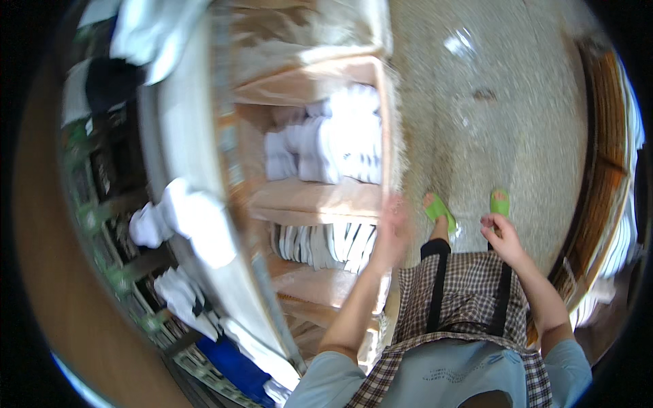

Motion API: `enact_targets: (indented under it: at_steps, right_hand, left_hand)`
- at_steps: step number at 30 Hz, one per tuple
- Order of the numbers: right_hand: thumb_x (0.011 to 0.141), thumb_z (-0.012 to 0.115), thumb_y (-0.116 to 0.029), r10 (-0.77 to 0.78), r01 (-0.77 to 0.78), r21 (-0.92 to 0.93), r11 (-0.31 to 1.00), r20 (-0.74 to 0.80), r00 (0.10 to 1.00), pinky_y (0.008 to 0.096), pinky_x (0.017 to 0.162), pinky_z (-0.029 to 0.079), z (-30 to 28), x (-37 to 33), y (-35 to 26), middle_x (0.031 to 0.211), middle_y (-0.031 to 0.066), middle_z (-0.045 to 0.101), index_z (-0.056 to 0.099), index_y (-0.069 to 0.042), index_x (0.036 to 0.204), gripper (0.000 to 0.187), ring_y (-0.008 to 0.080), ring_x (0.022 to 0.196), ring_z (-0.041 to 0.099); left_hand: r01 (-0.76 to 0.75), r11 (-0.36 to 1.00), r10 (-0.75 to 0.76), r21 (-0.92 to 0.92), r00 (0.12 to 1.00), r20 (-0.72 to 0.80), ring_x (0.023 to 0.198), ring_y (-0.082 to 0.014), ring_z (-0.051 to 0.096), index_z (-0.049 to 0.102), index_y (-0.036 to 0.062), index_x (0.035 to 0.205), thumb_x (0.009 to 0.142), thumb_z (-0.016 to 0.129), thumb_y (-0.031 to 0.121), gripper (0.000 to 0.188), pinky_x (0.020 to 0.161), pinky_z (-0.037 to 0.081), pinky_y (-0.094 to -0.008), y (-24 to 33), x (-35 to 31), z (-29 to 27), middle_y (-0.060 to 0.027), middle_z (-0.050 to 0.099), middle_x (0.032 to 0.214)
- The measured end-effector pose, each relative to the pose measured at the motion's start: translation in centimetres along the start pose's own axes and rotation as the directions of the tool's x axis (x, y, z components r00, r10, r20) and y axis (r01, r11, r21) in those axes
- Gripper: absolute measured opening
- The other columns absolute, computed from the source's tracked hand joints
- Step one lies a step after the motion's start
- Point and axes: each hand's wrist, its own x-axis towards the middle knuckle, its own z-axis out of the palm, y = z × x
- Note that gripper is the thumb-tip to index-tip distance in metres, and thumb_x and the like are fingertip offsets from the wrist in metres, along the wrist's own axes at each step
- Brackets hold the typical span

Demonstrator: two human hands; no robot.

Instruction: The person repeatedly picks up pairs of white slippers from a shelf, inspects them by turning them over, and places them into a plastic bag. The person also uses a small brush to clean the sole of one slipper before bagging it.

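My left hand [394,224] is smeared by motion beside the right rim of a fabric-lined bin [306,200]; its fingers cannot be made out. My right hand [502,238] hangs in front of my checked apron [469,285], above the floor, with its fingers curled in and nothing visible in them. Nearest to the left hand, a row of white folded socks [323,245] with dark stripes stands in one bin compartment. Farther up, another compartment holds stacked white sock bundles [326,146].
At left runs a pale metal ledge [190,129] with white sock bundles [194,221] on it, beside a green-and-black rack [105,231]. Brown stacked boards or cartons [609,136] line the right. My feet in green slippers [441,212] stand on the shiny concrete floor [490,129].
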Motion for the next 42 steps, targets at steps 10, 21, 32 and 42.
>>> enact_targets:
  at_steps: [10, 21, 32, 42]
  right_hand:
    - [0.081, 0.061, -0.009, 0.02, -0.019, -0.033, 0.999, 0.032, 0.999, 0.0288, 0.068, 0.046, -6.8, -5.0, -5.4, 0.084, 0.006, 0.06, 0.058, -0.001, 0.096, 0.018, 0.0155, 0.077, 0.057]
    - [0.082, 0.06, -0.01, 0.118, -0.111, -0.076, 0.991, 0.091, 0.989, 0.0309, 0.068, 0.046, -3.5, -5.2, -10.5, 0.082, 0.0058, 0.06, 0.055, 0.0, 0.091, 0.014, 0.016, 0.075, 0.057]
    - [0.084, 0.059, -0.011, -0.096, 0.142, -0.098, 0.985, 0.369, 0.924, 0.0289, 0.07, 0.048, 1.4, -3.4, -19.6, 0.086, 0.0088, 0.062, 0.055, 0.001, 0.106, 0.026, 0.015, 0.078, 0.06]
    - [0.09, 0.053, -0.042, -0.492, 0.05, 0.69, 0.722, 0.462, 0.738, 0.0387, 0.098, 0.035, -1.2, -6.5, -36.6, 0.135, 0.0141, 0.043, 0.017, -0.01, 0.144, 0.072, 0.023, 0.126, 0.04]
  left_hand:
    - [-0.69, 0.714, 0.137, -0.118, 0.303, -0.943, 0.106, -0.0346, 0.054, 0.014, 0.0146, 0.139, 0.087, 0.061, 0.021, 0.07, 0.086, 0.048, -0.0435, 21.0, -17.3, -21.4, -0.0148, 0.033, 0.134]
    - [-0.733, 0.54, -0.429, -0.413, 0.181, -0.885, 0.11, -0.0329, 0.04, 0.036, 0.0158, 0.133, 0.077, 0.068, 0.045, 0.071, 0.078, 0.047, -0.0444, 8.1, -13.4, -50.0, -0.011, 0.033, 0.133]
    - [-0.8, 0.112, -0.25, -0.59, 0.552, -0.796, 0.105, -0.036, 0.053, 0.047, -0.0077, 0.117, 0.093, 0.043, 0.008, 0.029, 0.092, 0.048, -0.0484, 16.1, -23.6, -40.0, -0.0225, 0.053, 0.113]
    - [-0.428, 0.41, 0.02, -0.805, 0.887, -0.462, 0.104, -0.0313, 0.057, 0.041, -0.0019, 0.126, 0.082, 0.056, 0.008, 0.047, 0.087, 0.051, -0.0401, 23.2, -26.0, -4.0, -0.0186, 0.055, 0.116]
